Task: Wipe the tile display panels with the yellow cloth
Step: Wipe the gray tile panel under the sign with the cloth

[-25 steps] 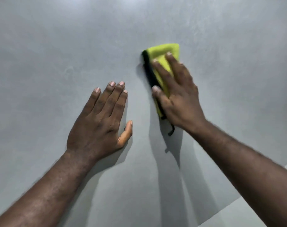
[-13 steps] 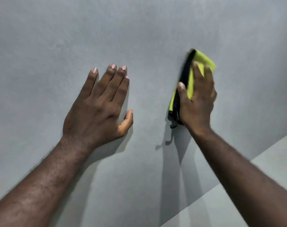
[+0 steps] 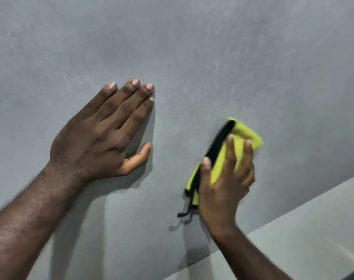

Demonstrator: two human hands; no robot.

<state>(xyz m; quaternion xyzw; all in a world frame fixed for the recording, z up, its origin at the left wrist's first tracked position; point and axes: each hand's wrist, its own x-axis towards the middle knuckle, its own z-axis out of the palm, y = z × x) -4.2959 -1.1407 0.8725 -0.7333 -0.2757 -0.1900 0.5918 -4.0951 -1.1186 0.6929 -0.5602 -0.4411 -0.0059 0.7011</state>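
Right-hand grip (image 3: pixel 226 184) is a flat press, not a pinch. My fingers lie fairly straight over the folded yellow cloth (image 3: pixel 246 136) and my thumb rests along its black edging (image 3: pixel 220 142), pushing the pad against the grey tile panel (image 3: pixel 192 47). Blur on the fingertips keeps me from saying whether any of them hooks the cloth's far edge. My left hand (image 3: pixel 99 134) is spread with its palm on the same panel, well apart from the cloth, as it was a second ago.

A second ago the cloth sat higher, level with my left fingertips and close beside them. Now it is lower and further right, below my left thumb and tilted, so I judge the stroke is sweeping down and away across the panel. That leaves the middle band covered and the lower right part in hand. The upper and far left areas look unwiped from here, though I can see no dirt either way.

Near the cloth, down and to the right, a seam runs to a paler panel (image 3: pixel 313 239). A loose black thread (image 3: pixel 184 214) hangs from the cloth's lower corner and might drag or snag at that seam. My left forearm lies across the lower left of the panel and would have to lift before I wipe there.
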